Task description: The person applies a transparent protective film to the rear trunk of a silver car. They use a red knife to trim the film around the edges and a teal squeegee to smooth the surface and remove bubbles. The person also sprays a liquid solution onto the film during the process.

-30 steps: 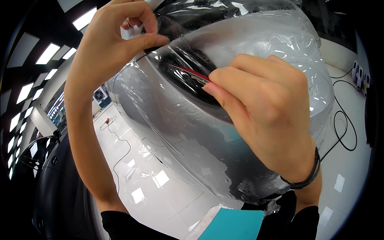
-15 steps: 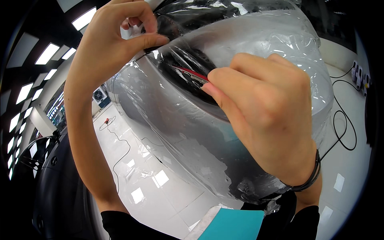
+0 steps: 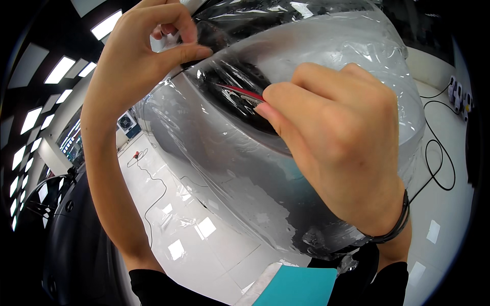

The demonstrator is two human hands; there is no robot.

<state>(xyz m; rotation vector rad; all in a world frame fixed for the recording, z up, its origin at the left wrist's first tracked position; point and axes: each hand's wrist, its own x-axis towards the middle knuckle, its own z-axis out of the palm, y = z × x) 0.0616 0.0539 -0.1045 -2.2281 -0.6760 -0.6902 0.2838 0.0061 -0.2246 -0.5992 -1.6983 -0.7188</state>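
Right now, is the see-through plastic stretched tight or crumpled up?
Stretched tight: the left hand pulls the clear film smooth over the grey car body, though some wrinkles show.

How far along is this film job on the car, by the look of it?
Done: clear film already drapes the silver car panel. In hand: the left hand pinches and lifts the film's edge, while the right hand holds a thin red-edged blade against the film over a dark opening. Left, as far as I can judge: wrinkles and loose film at the lower edge.

glossy clear plastic film [image 3: 326,56]
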